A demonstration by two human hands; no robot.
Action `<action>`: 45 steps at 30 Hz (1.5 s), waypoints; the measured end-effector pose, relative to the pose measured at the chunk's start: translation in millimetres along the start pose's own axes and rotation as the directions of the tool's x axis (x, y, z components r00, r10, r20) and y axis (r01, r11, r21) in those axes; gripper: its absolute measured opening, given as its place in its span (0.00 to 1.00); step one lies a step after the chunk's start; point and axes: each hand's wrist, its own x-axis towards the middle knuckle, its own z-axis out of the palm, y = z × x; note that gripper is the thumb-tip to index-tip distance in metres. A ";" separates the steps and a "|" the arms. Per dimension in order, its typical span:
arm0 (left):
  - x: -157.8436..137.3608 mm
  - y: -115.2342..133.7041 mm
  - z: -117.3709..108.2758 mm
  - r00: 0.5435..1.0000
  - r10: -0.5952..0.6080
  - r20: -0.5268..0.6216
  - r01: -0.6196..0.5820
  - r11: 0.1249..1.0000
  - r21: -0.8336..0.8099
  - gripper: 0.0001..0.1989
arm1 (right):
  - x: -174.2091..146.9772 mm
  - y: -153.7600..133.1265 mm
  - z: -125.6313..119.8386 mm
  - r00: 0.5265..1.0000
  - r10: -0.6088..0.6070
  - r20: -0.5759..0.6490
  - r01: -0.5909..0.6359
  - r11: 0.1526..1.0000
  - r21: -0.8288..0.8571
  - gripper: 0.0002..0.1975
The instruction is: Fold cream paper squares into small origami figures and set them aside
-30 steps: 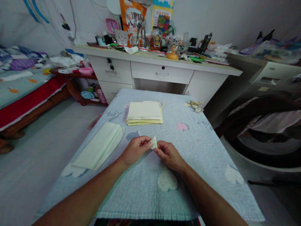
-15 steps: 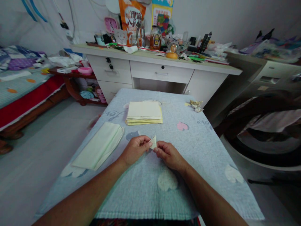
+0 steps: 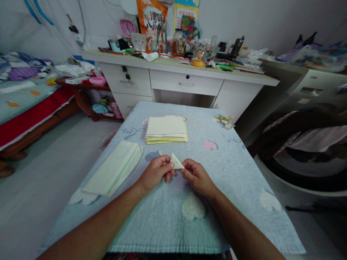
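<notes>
A small folded paper triangle, pale cream, is held between my two hands above the cloth-covered table. My left hand pinches its left side with thumb and fingers. At its lower right corner, the fingertips of my right hand are closed on it. Beyond the hands lies a stack of cream and yellow paper sheets. To the left of my left hand rests a folded pale green-white paper bundle, set at a slant.
A blue patterned cloth covers the table. Small folded paper pieces sit at its far right corner. Behind stands a white desk crowded with items. A washing machine is at the right, a bed at the left.
The paper triangle has been turned in my hands, its point now up at the left and its long edge sloping down right. Both hands stay nearly in place.
</notes>
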 end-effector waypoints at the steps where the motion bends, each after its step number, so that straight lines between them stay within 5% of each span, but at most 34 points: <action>1: 0.1 -0.6 0.1 1.000 -0.006 0.008 0.006 1.000 -0.002 0.12 | -0.1 -0.6 0.0 1.000 -0.005 -0.007 0.005 1.000 -0.021 0.08; 7: 0.6 -4.8 -0.7 0.999 -0.044 0.026 0.044 0.999 -0.025 0.11 | -0.5 -3.4 1.4 0.997 -0.066 -0.046 0.056 0.982 -0.179 0.07; 23: 0.9 -5.2 2.7 0.997 0.070 -0.017 -0.066 0.986 0.155 0.12 | -0.2 1.2 4.3 0.994 -0.042 -0.105 0.016 0.972 -0.236 0.10; 33: 0.2 -3.0 0.9 0.994 0.100 -0.035 -0.092 0.980 0.176 0.12 | 0.4 1.9 3.0 0.999 0.029 -0.028 -0.028 0.999 0.023 0.09; 45: 1.4 -5.9 -0.4 0.996 0.083 -0.031 -0.077 0.984 0.160 0.12 | 0.8 2.2 3.3 0.998 0.055 -0.033 -0.057 0.996 -0.063 0.10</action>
